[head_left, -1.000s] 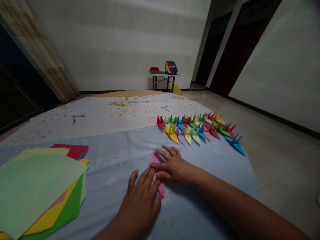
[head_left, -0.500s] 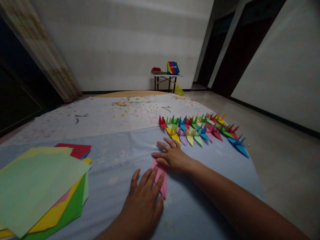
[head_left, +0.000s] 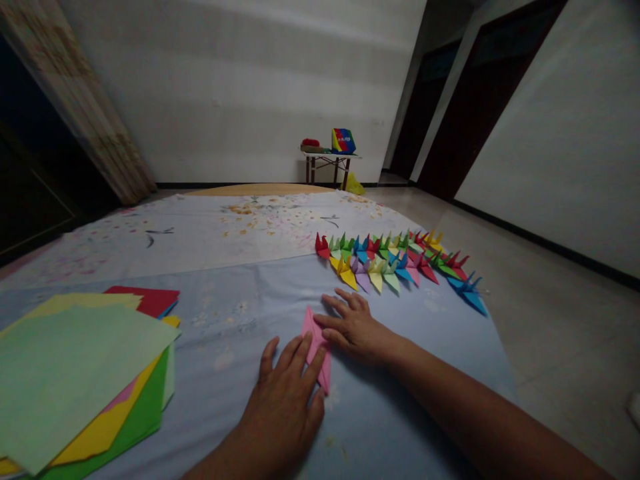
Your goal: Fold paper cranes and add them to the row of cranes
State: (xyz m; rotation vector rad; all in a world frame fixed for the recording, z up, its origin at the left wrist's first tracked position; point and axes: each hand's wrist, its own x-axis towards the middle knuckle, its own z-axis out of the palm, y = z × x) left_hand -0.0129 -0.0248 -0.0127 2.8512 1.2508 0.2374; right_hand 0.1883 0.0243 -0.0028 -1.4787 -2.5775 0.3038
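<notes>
A pink folded paper (head_left: 311, 325), long and pointed at both ends, lies flat on the blue flowered cloth (head_left: 240, 373). My left hand (head_left: 286, 393) rests over its near half, fingers spread and pressing it down. From the right, my right hand (head_left: 357, 330) reaches in with its fingers stretched out; the index finger and thumb touch the paper's right edge around its middle. The paper's far tip shows uncovered, while my fingers hide part of its middle. Beyond my right hand stand rows of folded paper cranes (head_left: 376, 273) in many colours.
At the left lies a stack of coloured paper sheets (head_left: 85, 373), pale green on top. A white flowered cloth (head_left: 200, 233) covers the far part of the table. Against the back wall stands a small side table (head_left: 327, 157) with a colourful box (head_left: 343, 141) on it.
My right hand has slid from the pink paper's far tip back toward its middle, baring that tip. My left hand stays on the near half. The view has shifted slightly.
</notes>
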